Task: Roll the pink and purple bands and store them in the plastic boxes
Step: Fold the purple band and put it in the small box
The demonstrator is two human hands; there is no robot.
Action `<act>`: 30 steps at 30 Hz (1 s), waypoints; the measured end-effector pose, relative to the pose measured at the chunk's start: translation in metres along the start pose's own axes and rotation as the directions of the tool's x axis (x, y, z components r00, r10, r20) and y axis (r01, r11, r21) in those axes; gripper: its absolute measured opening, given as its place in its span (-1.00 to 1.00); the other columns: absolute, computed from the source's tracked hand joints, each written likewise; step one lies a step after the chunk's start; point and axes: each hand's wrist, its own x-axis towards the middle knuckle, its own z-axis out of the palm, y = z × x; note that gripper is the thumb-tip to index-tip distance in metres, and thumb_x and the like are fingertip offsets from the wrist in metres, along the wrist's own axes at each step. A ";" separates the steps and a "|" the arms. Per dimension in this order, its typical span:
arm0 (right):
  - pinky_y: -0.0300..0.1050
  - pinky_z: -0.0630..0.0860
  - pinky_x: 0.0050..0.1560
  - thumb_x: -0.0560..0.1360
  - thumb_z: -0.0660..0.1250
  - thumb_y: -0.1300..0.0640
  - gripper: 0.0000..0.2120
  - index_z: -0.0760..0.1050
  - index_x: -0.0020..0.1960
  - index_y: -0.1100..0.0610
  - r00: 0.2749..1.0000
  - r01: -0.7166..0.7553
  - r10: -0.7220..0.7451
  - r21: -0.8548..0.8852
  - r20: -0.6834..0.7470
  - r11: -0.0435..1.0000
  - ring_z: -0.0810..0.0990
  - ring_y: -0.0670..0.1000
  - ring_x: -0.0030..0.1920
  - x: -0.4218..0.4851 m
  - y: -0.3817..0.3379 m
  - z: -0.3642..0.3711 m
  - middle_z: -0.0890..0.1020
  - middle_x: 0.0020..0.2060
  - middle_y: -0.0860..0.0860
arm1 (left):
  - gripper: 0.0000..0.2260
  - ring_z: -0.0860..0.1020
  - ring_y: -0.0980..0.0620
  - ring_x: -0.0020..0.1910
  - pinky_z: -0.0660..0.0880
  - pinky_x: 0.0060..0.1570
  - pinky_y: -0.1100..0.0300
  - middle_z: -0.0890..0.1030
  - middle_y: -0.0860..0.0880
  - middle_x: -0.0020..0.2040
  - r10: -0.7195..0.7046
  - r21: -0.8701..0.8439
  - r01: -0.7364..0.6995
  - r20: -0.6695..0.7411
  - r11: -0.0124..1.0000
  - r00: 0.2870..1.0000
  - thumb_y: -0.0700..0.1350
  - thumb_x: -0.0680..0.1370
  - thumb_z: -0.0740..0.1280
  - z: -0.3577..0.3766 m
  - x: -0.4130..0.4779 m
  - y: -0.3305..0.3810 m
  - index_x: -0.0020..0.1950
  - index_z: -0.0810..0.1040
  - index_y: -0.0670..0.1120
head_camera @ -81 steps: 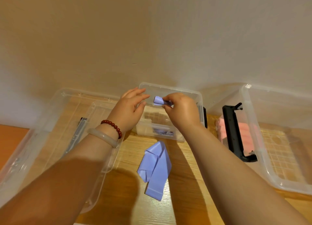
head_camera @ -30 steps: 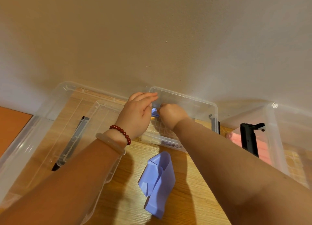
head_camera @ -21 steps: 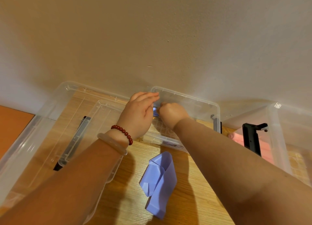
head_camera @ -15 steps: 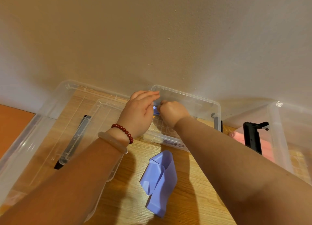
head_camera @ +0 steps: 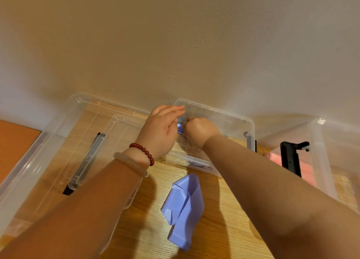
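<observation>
The rolled purple band (head_camera: pixel 180 128) has been lowered into the small clear box (head_camera: pixel 233 120) and is pinched by curled fingers of the right hand (head_camera: pixel 198 131) — straight fingers of the left hand (head_camera: pixel 161 130) are laid just beside it (likely against unrolling).

1. Between left hand (head_camera: pixel 159 132) and right hand (head_camera: pixel 198 131), over the box (head_camera: pixel 233 122): roll (head_camera: pixel 180 128).
2. Under both hands, back against the wall (head_camera: pixel 175 44): that box.
3. Left of the left hand: lid (head_camera: pixel 109 151), lying within a bigger tub (head_camera: pixel 81 98).
4. Nearer than both hands, between the forearms: loose band (head_camera: pixel 185 206), flat on the table (head_camera: pixel 224 229).
5. Well right of the right hand: second tub (head_camera: pixel 319 142), stacked bands (head_camera: pixel 307 173) inside, handle (head_camera: pixel 290 159) just beside them.
</observation>
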 end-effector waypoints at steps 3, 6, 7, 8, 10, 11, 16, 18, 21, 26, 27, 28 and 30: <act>-0.08 0.33 -0.13 0.64 0.20 0.17 -0.80 0.54 0.18 0.18 1.000 -0.011 0.011 -0.004 -0.013 1.000 0.58 0.18 0.04 0.001 0.004 0.005 0.53 0.14 0.12 | -0.63 0.24 0.20 0.32 0.02 0.26 0.62 0.49 0.03 0.34 -0.003 0.002 0.003 0.007 1.000 1.000 -0.31 0.60 0.15 0.001 0.000 0.001 0.36 0.50 -0.11; -0.06 0.41 -0.10 0.61 0.25 0.18 -0.83 0.54 0.17 0.16 1.000 -0.007 0.006 -0.015 -0.029 1.000 0.59 0.17 0.01 0.000 0.007 0.008 0.53 0.12 0.10 | -0.63 0.26 0.16 0.35 0.02 0.26 0.61 0.49 0.04 0.35 -0.014 0.006 0.014 0.012 1.000 1.000 -0.31 0.60 0.14 0.000 0.000 0.001 0.36 0.49 -0.10; -0.06 0.41 -0.09 0.61 0.25 0.18 -0.82 0.54 0.18 0.16 1.000 -0.008 0.008 -0.011 -0.030 1.000 0.59 0.17 0.02 -0.001 0.008 0.007 0.53 0.13 0.10 | -0.64 0.27 0.14 0.36 0.02 0.26 0.61 0.49 0.03 0.35 -0.016 0.005 0.016 0.012 1.000 1.000 -0.31 0.60 0.15 0.000 0.000 0.002 0.36 0.49 -0.10; -0.07 0.41 -0.08 0.62 0.25 0.18 -0.80 0.53 0.20 0.16 0.999 -0.014 0.014 0.000 -0.031 1.000 0.59 0.18 0.04 -0.002 0.009 0.006 0.53 0.14 0.10 | -0.64 0.27 0.15 0.36 0.03 0.26 0.61 0.49 0.03 0.35 -0.017 0.004 0.017 0.012 1.000 1.000 -0.31 0.60 0.15 0.000 0.000 0.002 0.36 0.49 -0.10; -0.06 0.41 -0.05 0.63 0.21 0.17 -0.77 0.53 0.24 0.17 0.999 -0.031 0.032 0.029 -0.043 0.999 0.58 0.19 0.07 -0.004 0.010 0.004 0.52 0.15 0.11 | -0.64 0.26 0.18 0.35 0.04 0.26 0.60 0.49 0.03 0.35 -0.021 0.000 0.021 0.014 1.000 1.000 -0.31 0.60 0.15 0.001 0.000 0.003 0.36 0.49 -0.10; -0.06 0.41 -0.05 0.64 0.20 0.16 -0.76 0.52 0.25 0.17 0.998 -0.036 0.038 0.039 -0.053 0.999 0.57 0.19 0.08 -0.006 0.010 0.002 0.52 0.16 0.11 | -0.64 0.27 0.17 0.35 0.04 0.26 0.59 0.49 0.04 0.35 -0.023 0.000 0.023 0.016 1.000 1.000 -0.31 0.61 0.15 0.001 0.000 0.004 0.37 0.49 -0.10; -0.05 0.41 -0.04 0.66 0.16 0.06 -0.71 0.52 0.25 0.18 0.988 -0.071 0.086 0.117 -0.131 0.991 0.57 0.20 0.10 -0.017 0.017 -0.006 0.54 0.15 0.11 | -0.65 0.30 0.06 0.39 0.11 0.33 0.41 0.49 0.01 0.36 -0.017 0.012 0.016 0.039 1.000 0.999 -0.29 0.61 0.15 0.001 0.000 0.008 0.37 0.49 -0.11; 0.01 0.48 0.06 0.65 0.17 0.06 -0.69 0.54 0.26 0.20 0.973 -0.097 0.131 0.178 -0.192 0.979 0.58 0.21 0.10 -0.022 0.017 -0.011 0.56 0.17 0.12 | -0.66 0.32 0.02 0.39 0.16 0.35 0.29 0.50 -0.01 0.35 -0.013 0.008 0.012 0.051 1.000 0.999 -0.21 0.60 0.13 -0.001 0.001 0.009 0.35 0.50 -0.12; 0.11 0.53 0.03 0.62 0.25 0.09 -0.71 0.59 0.19 0.26 0.915 -0.090 0.200 0.307 -0.350 0.948 0.59 0.25 0.03 -0.035 0.015 -0.012 0.60 0.09 0.18 | -0.69 0.30 0.02 0.41 0.13 0.36 0.29 0.48 0.01 0.36 -0.024 -0.014 0.025 0.063 1.000 0.998 -0.18 0.63 0.14 -0.004 0.001 0.011 0.34 0.52 -0.12; 0.07 0.57 -0.41 0.44 0.38 0.20 -0.82 0.64 -0.17 0.33 0.780 -0.020 0.260 0.393 -0.570 0.919 0.60 0.27 -0.38 -0.060 -0.001 -0.004 0.61 -0.30 0.22 | -0.71 0.23 0.15 0.38 -0.03 0.23 0.62 0.47 0.03 0.37 0.000 -0.044 0.001 0.022 0.999 1.000 -0.21 0.64 0.17 -0.006 -0.004 0.019 0.32 0.53 -0.12; 0.05 0.56 -0.47 0.41 0.38 0.18 -0.82 0.64 -0.20 0.31 0.762 -0.013 0.268 0.399 -0.590 0.917 0.59 0.25 -0.42 -0.064 -0.004 -0.002 0.60 -0.33 0.21 | -0.71 0.24 0.14 0.38 -0.02 0.24 0.61 0.48 0.03 0.36 0.013 -0.048 -0.012 0.019 0.999 1.000 -0.19 0.63 0.16 -0.006 -0.006 0.022 0.31 0.54 -0.12; 0.02 0.55 -0.51 0.39 0.38 0.17 -0.82 0.64 -0.21 0.30 0.743 -0.003 0.271 0.401 -0.612 0.916 0.58 0.23 -0.46 -0.068 -0.006 -0.001 0.60 -0.35 0.19 | -0.70 0.24 0.15 0.37 -0.01 0.25 0.59 0.49 0.03 0.35 0.025 -0.049 -0.024 0.022 0.999 0.999 -0.16 0.62 0.16 -0.006 -0.009 0.025 0.30 0.55 -0.12; -0.02 0.53 -0.56 0.37 0.40 0.15 -0.83 0.65 -0.20 0.28 0.703 0.012 0.280 0.404 -0.654 0.914 0.58 0.20 -0.48 -0.077 -0.010 -0.002 0.61 -0.35 0.16 | -0.65 0.22 0.18 0.36 0.01 0.28 0.54 0.50 0.04 0.34 0.050 -0.044 -0.048 0.031 0.998 0.998 -0.10 0.59 0.13 -0.005 -0.016 0.032 0.29 0.56 -0.11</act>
